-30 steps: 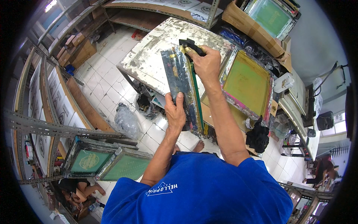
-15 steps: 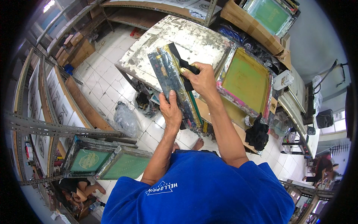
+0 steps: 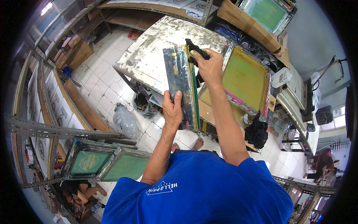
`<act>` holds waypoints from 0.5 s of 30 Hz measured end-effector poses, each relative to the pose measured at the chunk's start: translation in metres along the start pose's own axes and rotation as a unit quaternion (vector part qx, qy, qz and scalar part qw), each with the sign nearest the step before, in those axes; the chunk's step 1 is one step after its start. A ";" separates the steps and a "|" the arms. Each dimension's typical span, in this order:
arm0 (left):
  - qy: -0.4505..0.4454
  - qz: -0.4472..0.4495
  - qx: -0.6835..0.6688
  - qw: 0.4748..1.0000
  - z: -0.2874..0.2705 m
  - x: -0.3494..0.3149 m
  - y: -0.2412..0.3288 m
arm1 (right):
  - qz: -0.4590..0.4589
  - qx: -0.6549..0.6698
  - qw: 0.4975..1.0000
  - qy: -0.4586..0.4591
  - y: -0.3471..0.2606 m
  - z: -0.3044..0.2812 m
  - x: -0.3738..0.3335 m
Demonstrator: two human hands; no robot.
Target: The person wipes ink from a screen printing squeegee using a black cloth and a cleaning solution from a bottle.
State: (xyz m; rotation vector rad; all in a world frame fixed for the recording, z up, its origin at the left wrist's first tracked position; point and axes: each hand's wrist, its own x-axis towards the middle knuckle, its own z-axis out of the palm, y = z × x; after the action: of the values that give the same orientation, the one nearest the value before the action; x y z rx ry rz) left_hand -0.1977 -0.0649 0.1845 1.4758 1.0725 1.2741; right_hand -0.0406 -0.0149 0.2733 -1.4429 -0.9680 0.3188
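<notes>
My left hand point(image 3: 173, 108) is closed around the lower part of a long squeegee point(image 3: 174, 71), its thumb lying along the face. The squeegee is dark and ink-stained, with yellow smears and a green blade along its right side. It stands nearly lengthwise in front of me, above the near edge of a paint-crusted white table point(image 3: 145, 48). In my right hand point(image 3: 212, 67) a black cloth point(image 3: 197, 50) is bunched, pressed near the squeegee's far right end. Yellow stains show on that thumb.
Right of my hands lies a printing screen point(image 3: 242, 99) with yellow-green mesh, a black rag point(image 3: 256, 132) near its lower corner. Two green screens point(image 3: 123, 164) lean at the lower left beside metal racks point(image 3: 56, 128). A clear plastic bag point(image 3: 125, 120) rests on the tiled floor. People work farther off.
The squeegee has shifted right and turned more upright. My right hand has moved with the cloth toward its far end, where the cloth is now bunched more tightly.
</notes>
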 end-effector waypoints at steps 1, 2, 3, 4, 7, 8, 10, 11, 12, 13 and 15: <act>-0.013 -0.014 0.004 1.000 0.000 -0.001 0.001 | -0.017 0.006 1.000 0.013 0.001 0.000 0.004; -0.024 -0.028 0.008 0.999 -0.001 0.000 0.004 | -0.011 -0.003 1.000 0.012 0.002 -0.002 0.009; -0.035 -0.042 0.012 0.998 -0.001 0.000 0.005 | -0.019 -0.007 1.000 0.019 0.005 -0.003 0.014; -0.032 -0.028 0.004 0.999 0.000 -0.001 0.004 | -0.023 -0.019 0.999 0.029 0.006 -0.005 0.019; -0.016 0.002 -0.006 1.000 0.000 -0.005 -0.005 | -0.060 -0.021 0.994 0.086 0.000 -0.009 0.029; -0.011 0.006 -0.005 1.000 0.000 -0.007 -0.007 | -0.043 -0.003 0.994 0.099 0.005 -0.016 0.035; -0.010 -0.007 -0.005 1.000 -0.001 -0.008 -0.007 | -0.023 0.039 0.989 0.139 0.018 -0.025 0.042; -0.014 -0.022 -0.007 1.000 -0.003 -0.007 -0.003 | 0.004 0.059 0.988 0.140 0.022 -0.028 0.042; -0.017 -0.037 -0.010 0.999 -0.005 -0.006 -0.001 | 0.032 0.079 0.986 0.141 0.027 -0.030 0.039; -0.008 -0.027 -0.004 1.000 -0.005 -0.005 -0.002 | 0.059 0.100 0.983 0.142 0.032 -0.032 0.036; 0.011 -0.008 0.010 1.000 -0.006 -0.004 -0.004 | 0.132 0.100 0.982 0.093 0.029 -0.031 0.024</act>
State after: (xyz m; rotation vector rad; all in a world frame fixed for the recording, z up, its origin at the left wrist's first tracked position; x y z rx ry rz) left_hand -0.2045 -0.0670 0.1807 1.4685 1.1118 1.2753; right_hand 0.0063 -0.0145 0.2598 -1.3890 -0.5761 0.4542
